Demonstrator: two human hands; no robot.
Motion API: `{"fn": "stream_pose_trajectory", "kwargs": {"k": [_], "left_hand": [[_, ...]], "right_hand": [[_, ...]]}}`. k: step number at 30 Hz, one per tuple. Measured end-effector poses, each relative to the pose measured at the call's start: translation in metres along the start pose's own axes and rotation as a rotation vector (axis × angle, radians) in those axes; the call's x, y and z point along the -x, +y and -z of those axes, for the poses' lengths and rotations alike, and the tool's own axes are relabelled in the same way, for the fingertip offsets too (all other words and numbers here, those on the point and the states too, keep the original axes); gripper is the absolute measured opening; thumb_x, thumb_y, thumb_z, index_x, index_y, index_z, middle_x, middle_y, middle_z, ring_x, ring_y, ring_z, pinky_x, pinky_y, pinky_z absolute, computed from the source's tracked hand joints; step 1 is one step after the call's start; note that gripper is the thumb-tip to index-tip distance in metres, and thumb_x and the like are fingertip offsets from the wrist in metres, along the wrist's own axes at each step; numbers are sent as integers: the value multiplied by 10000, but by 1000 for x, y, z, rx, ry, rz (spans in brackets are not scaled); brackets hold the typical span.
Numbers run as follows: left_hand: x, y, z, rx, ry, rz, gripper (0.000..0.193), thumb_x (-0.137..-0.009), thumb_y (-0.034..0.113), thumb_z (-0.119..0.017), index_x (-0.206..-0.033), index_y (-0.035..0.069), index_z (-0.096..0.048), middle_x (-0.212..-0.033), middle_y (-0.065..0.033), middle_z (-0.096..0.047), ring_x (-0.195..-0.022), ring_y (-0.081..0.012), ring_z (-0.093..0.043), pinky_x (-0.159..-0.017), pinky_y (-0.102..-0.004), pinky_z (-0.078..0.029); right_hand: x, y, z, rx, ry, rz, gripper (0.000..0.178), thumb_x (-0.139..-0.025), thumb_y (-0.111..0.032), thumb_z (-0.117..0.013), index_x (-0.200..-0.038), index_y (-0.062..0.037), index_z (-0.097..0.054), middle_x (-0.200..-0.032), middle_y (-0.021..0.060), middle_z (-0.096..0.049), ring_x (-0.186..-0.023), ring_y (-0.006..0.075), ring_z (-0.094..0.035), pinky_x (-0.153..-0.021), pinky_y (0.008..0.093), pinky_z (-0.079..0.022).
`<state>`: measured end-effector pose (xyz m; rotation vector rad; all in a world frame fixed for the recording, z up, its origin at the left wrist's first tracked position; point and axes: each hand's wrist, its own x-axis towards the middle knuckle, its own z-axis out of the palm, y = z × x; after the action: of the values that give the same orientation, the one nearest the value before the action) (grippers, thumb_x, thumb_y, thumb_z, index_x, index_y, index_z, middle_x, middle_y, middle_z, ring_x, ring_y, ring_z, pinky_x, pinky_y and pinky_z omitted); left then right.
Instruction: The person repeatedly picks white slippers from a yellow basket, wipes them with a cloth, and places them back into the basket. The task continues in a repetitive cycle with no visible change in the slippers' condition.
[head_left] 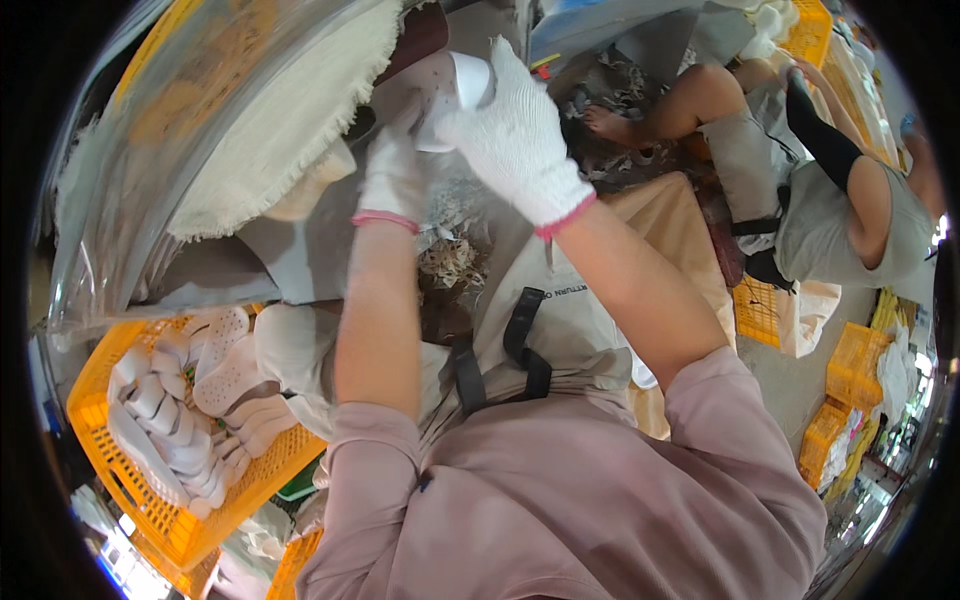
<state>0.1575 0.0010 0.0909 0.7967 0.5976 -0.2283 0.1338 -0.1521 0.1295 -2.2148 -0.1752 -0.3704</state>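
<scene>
Up in front of me is a white foam clog [471,82] with small holes in its upper. My right hand [520,145], in a white knit glove with a pink cuff, closes on the clog's right side, one finger pointing upward. On the other side my left hand [393,165], gloved the same way and blurred by motion, grips the clog low down; part of its fingers is hidden. Just left of the clog stands a large off-white cloth wheel [295,130] with a frayed edge. I cannot tell whether the clog touches it.
A clear plastic cover [110,220] curves around the wheel's left side. At lower left a yellow crate [105,425] holds several white clogs. Pale scraps [455,260] lie below my hands. To the right a co-worker's bent leg [690,105] shows; yellow crates [850,365] stand beyond.
</scene>
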Motion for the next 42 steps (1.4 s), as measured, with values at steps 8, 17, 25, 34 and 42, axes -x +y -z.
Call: {"fn": "stream_pose_trajectory", "kwargs": {"k": [8, 17, 25, 34, 42], "left_hand": [[84, 1, 75, -815, -53, -177, 460, -912, 271, -821, -1176, -92, -721, -1070, -87, -780, -993, -144, -717, -839, -316, -570], [40, -14, 21, -322, -255, 12, 468, -1035, 362, -693, -1288, -31, -682, -1217, -132, -747, -1119, -266, -717, -1014, -410, -565], [61, -32, 93, 667, -245, -299, 578, -1079, 568, -528, -1313, 52, -640, -1327, -100, -695, -1226, -300, -637, -1037, -408, -529], [39, -14, 94, 129, -377, -227, 455, -1056, 367, -490, -1329, 25, -616, -1263, -208, -712, -1138, -375, -707, -1002, -442, -575], [38, -53, 82, -742, 315, -758, 542, -922, 314, -786, -1279, -2, -529, -1158, -195, -695, -1077, -329, -697, -943, -413, -559]], "right_hand": [[-51, -31, -6, 277, -357, 148, 386, -924, -325, -631, -1157, -38, -742, -1140, 299, -724, -1098, 446, -700, -985, 476, -568], [47, -44, 67, 747, -346, 724, 390, -814, -218, -731, -1202, -187, -708, -1276, 41, -678, -1229, 302, -610, -1050, 535, -446], [96, -116, -8, 491, -427, 500, 492, -851, -140, -721, -1342, -124, -694, -1255, 122, -732, -928, 273, -760, -738, 391, -616], [88, -70, -31, 304, -168, 564, 319, -906, -232, -710, -1219, -180, -735, -1069, 80, -763, -873, 285, -749, -713, 405, -607], [63, -90, -66, 319, -270, 298, 276, -958, -424, -673, -940, -172, -784, -845, 146, -746, -750, 380, -724, -650, 475, -557]]}}
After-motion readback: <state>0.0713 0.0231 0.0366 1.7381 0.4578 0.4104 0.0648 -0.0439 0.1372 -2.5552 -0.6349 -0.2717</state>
